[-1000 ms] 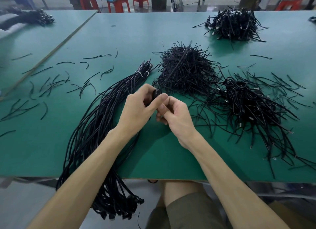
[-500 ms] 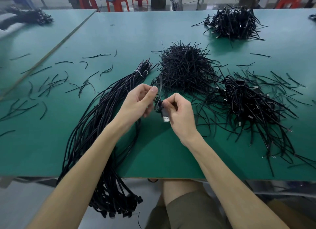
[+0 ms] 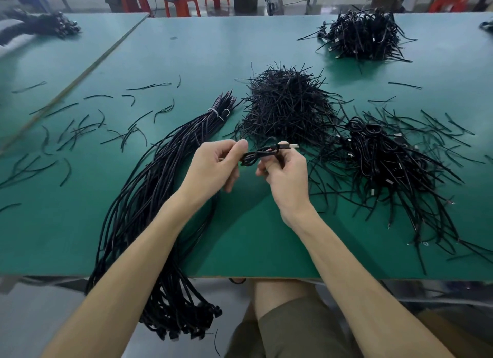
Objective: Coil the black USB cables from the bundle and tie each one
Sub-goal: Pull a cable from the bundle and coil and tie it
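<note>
Lying at left on the green table (image 3: 240, 245), the bundle (image 3: 149, 194) of long cables hangs over the near edge | left hand (image 3: 213, 168): fingers curled, pinching the left end of the coiled cable (image 3: 260, 154) above the table | right hand (image 3: 286, 176): fingers curled around the same coil, plug (image 3: 289, 146) pointing right | pile of coiled cables (image 3: 386, 160): lies at right

Cable bundle (image 3: 149, 197) left; tie pile (image 3: 288, 106) behind hands; coiled cables (image 3: 386, 157) right

Your cable (image 3: 257, 155) looks like smooth black plastic with a bright metal plug (image 3: 293, 145). The table (image 3: 240, 237) wears a matt green top.
</note>
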{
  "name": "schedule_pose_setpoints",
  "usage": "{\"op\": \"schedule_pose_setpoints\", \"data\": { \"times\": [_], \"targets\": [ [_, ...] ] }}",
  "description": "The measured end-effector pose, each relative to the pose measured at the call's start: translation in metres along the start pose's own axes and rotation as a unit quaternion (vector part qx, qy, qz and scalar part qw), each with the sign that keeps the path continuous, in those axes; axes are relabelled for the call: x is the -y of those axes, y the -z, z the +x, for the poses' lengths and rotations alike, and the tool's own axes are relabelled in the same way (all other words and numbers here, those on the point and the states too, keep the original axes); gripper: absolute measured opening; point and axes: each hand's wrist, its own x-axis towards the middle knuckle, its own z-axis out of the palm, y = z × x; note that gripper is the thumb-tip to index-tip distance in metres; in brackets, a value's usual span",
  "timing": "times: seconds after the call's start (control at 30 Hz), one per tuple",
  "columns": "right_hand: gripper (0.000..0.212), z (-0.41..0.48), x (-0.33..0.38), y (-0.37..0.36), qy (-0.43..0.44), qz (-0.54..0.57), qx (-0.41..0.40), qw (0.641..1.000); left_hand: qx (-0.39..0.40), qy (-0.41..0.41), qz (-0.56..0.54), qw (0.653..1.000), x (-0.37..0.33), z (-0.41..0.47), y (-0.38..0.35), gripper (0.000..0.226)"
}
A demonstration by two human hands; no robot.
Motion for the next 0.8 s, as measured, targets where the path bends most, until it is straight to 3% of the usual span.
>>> {"op": "schedule_pose_setpoints", "data": {
  "times": [0.17, 0.3, 0.4, 0.57, 0.8],
  "targets": [
    [0.027, 0.0, 0.004, 0.002, -0.018, 0.058, 0.009, 0.998, 0.086, 0.014, -0.017, 0.996, -0.006, -0.003, 0.0, 0.057],
    [0.028, -0.002, 0.007, 0.001, -0.037, 0.101, 0.041, 0.993, 0.163, 0.03, -0.052, 0.985, -0.008, -0.004, 0.002, 0.051],
    [0.027, -0.004, 0.009, 0.002, -0.063, 0.135, 0.066, 0.987, 0.179, 0.012, -0.071, 0.981, -0.009, -0.005, 0.002, 0.031],
    [0.032, -0.002, 0.007, 0.001, -0.078, 0.09, 0.069, 0.991, 0.062, -0.053, 0.02, 0.996, -0.004, -0.006, -0.01, 0.038],
    [0.028, -0.003, 0.008, 0.001, -0.062, -0.008, 0.129, 0.99, -0.087, -0.135, 0.113, 0.981, -0.004, -0.005, -0.008, 0.056]
  ]
}}
